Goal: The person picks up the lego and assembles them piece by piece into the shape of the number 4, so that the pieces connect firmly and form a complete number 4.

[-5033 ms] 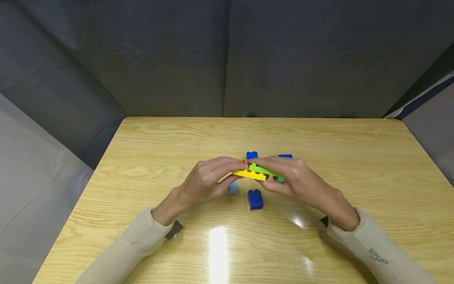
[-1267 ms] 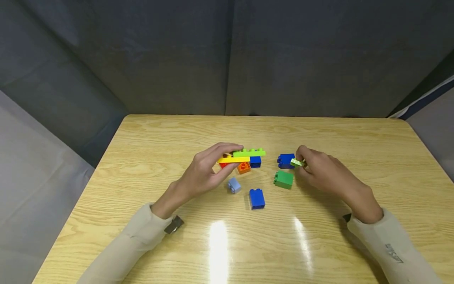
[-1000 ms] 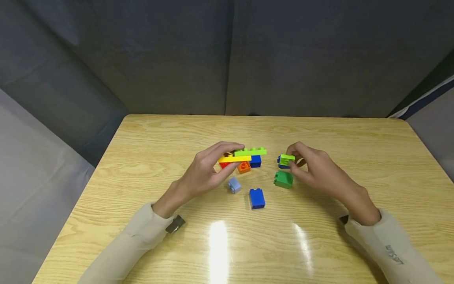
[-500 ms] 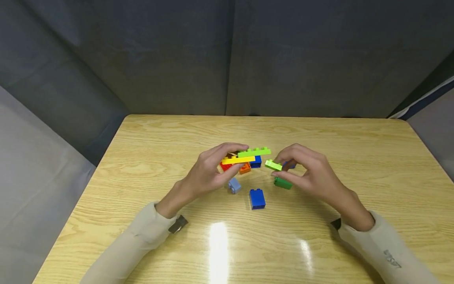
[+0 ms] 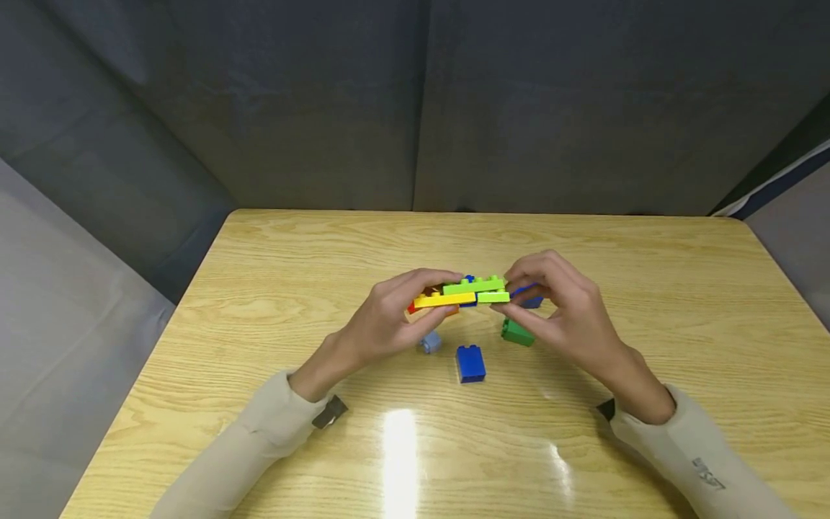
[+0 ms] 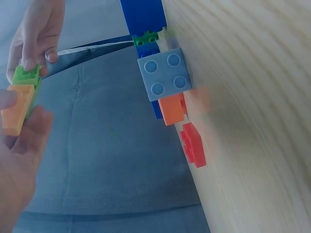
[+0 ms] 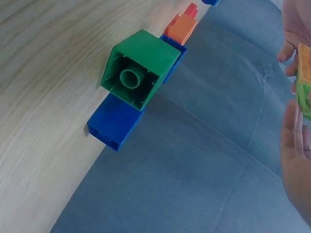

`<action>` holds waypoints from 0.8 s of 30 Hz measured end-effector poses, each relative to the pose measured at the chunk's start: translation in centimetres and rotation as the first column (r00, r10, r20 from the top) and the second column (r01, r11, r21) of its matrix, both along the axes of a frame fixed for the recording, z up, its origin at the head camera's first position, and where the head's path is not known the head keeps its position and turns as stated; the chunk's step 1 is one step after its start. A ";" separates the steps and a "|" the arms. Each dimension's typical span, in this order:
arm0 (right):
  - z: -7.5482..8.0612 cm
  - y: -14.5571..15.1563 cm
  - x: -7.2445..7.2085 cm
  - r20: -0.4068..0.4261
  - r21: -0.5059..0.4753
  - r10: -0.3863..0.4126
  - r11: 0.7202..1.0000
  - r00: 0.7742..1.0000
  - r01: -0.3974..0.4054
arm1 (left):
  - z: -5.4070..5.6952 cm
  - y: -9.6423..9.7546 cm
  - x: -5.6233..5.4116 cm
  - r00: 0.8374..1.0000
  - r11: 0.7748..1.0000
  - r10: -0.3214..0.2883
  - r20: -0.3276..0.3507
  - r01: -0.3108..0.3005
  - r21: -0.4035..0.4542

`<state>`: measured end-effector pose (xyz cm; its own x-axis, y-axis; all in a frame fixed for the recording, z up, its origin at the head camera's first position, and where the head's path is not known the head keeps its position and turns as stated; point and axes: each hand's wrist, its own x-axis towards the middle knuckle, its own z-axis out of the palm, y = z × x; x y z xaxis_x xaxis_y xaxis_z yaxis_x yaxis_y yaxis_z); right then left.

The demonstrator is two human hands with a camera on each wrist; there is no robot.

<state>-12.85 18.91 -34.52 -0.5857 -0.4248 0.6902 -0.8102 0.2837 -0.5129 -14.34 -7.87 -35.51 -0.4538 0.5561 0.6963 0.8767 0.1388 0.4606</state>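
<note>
Above the table, my left hand [image 5: 382, 317] grips a long yellow brick [image 5: 444, 300] together with a long lime-green brick [image 5: 473, 287] that sits on it, offset to the right. A short lime-green brick [image 5: 494, 297] is pinched between the thumb and fingers of my right hand [image 5: 570, 310]. It lines up against the yellow brick's right end, under the overhang of the long lime one. Whether its studs are pressed in, I cannot tell. In the left wrist view the yellow brick [image 6: 17, 109] looks orange, with lime green beyond it.
On the wooden table [image 5: 311, 252] lie a blue brick [image 5: 470, 364], a green brick [image 5: 517, 332], a light blue brick [image 5: 431, 342] and another blue brick [image 5: 528, 295]. Behind the hands are an orange brick [image 6: 171, 109] and a red brick [image 6: 193, 145]. Grey curtains [image 5: 324, 108] surround the table.
My right hand took the short lime-green brick from the right side and carried it left to the long bricks. My left hand shifted slightly right with its bricks.
</note>
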 end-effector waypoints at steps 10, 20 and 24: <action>0.1 -0.4 0.0 -0.018 0.060 -0.012 0.998 1.000 0.013 | 0.4 0.1 0.0 0.999 0.999 -0.036 -0.021 0.036 -0.011; 0.0 -0.4 0.0 -0.072 0.113 -0.005 0.994 0.997 0.013 | 0.3 0.1 0.0 0.999 0.999 -0.044 -0.018 0.044 -0.017; 0.0 -0.4 -0.1 -0.133 0.106 -0.011 0.994 0.991 0.026 | 0.2 0.2 0.0 0.999 0.999 -0.041 -0.028 0.041 -0.007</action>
<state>-12.93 18.54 -34.55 -0.5009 -0.4905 0.7130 -0.8629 0.3468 -0.3676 -14.35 -7.62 -35.34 -0.4107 0.5782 0.7050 0.8944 0.1054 0.4346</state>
